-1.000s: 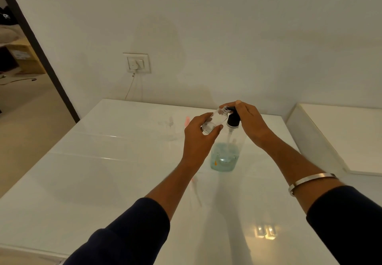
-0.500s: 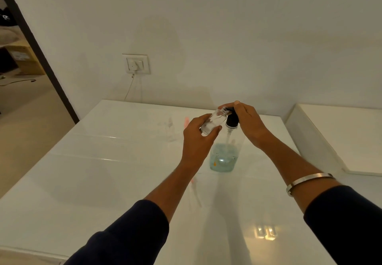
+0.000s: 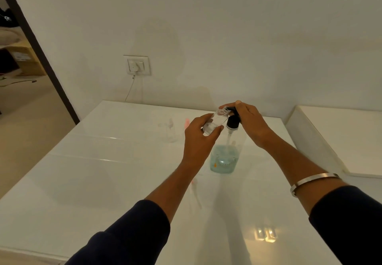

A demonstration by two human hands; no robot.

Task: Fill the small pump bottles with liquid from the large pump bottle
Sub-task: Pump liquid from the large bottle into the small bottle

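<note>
Right now my left hand (image 3: 199, 138) grips a small clear bottle (image 3: 215, 121), thumb and fingers curled round its body, tilted so its open neck leans up toward the spout of the big bottle's black pump (image 3: 233, 120). My right hand (image 3: 251, 123) lies over that pump head, fingers bent down across the top of it, pressing or about to press; I cannot tell how far down the pump sits. The small bottle looks nearly empty to me, though clear liquid in clear plastic is hard to read from here.

Below the pump stands the large bottle (image 3: 224, 157), upright on the tabletop (image 3: 93, 182), toward its far right corner. Pale blue liquid fills only its lower part, so there is stock left to draw from.

Further left, near the far edge, stands another small clear bottle (image 3: 170, 130), and just beside my left hand something pink (image 3: 187, 122) shows, too faint to name. On the tabletop near my left forearm lies a thin pale piece (image 3: 195, 192), perhaps a pump removed from a small bottle.

I judge the job early: one bottle being filled, at least one more waiting, caps to go back on.
</note>
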